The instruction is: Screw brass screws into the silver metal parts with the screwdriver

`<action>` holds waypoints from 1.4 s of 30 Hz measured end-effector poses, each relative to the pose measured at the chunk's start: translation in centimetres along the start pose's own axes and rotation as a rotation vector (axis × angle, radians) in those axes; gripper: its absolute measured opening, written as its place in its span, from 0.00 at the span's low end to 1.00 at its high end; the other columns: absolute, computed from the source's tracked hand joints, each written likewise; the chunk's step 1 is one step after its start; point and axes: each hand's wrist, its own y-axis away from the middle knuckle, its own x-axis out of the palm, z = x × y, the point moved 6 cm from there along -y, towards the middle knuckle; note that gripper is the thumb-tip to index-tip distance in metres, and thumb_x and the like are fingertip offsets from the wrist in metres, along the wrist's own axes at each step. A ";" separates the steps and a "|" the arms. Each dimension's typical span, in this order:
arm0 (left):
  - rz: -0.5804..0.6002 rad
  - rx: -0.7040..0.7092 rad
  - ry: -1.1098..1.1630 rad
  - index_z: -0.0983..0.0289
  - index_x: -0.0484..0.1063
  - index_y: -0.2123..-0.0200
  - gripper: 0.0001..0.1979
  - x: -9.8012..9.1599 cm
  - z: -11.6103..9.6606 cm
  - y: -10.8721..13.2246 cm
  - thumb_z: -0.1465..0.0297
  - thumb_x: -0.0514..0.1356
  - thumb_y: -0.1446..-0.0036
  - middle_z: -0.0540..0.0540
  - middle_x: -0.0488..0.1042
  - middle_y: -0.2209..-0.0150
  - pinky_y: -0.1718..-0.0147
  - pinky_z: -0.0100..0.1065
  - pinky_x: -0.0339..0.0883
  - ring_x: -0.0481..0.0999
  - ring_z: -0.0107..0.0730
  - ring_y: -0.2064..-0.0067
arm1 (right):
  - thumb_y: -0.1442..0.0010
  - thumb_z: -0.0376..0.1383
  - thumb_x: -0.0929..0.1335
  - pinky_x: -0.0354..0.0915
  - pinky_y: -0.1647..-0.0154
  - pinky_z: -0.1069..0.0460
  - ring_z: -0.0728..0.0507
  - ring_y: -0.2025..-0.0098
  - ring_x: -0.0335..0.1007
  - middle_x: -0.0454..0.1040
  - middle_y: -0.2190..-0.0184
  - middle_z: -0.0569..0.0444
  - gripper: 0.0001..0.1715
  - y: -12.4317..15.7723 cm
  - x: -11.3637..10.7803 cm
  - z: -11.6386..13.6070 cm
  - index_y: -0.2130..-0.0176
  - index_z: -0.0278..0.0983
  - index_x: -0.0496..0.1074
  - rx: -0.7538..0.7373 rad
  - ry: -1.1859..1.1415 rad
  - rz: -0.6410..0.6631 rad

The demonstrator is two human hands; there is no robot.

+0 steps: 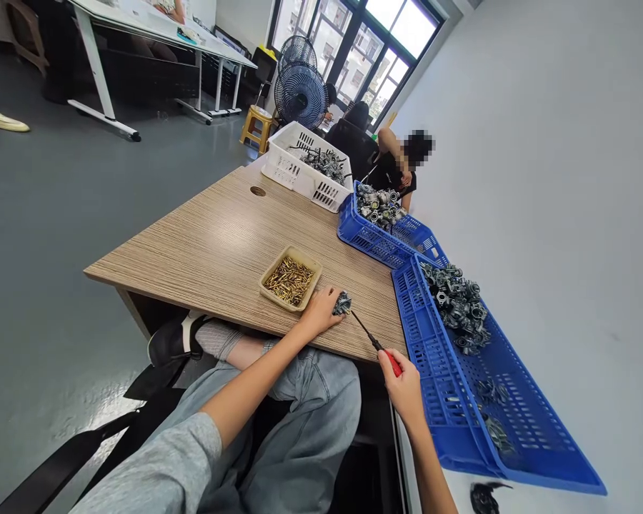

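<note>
Fingers of the left hand (pixel 318 310) pinch a small metal part (pixel 342 304) on the table (pixel 219 243), while the right hand (pixel 404 389) grips a red-handled screwdriver (pixel 376 345) touching it.

So the left hand (pixel 321 308) is pinning a small metal fitting (pixel 342 303) down on the wooden table (pixel 214 243), and the right hand (pixel 404 385) has a red-handled screwdriver (pixel 376 345) with its tip right at the fitting. Just left of that sits a tan tray of brass screws (pixel 291 279). On the right there's a blue crate (pixel 434 371) with a pile of the same grey fittings, another blue crate (pixel 375 239) behind it, then a white basket (pixel 305 168). A co-worker (pixel 399 168) sits at the far end
</note>
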 end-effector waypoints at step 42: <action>0.021 -0.010 -0.080 0.59 0.66 0.37 0.30 -0.4 -0.8 0.2 0.66 0.69 0.39 0.61 0.71 0.43 0.41 0.48 0.69 0.75 0.53 0.40 | 0.45 0.73 0.68 0.61 0.80 0.50 0.49 0.81 0.48 0.53 0.84 0.64 0.42 -0.3 2.0 -3.7 0.70 0.38 0.75 0.334 -0.347 0.076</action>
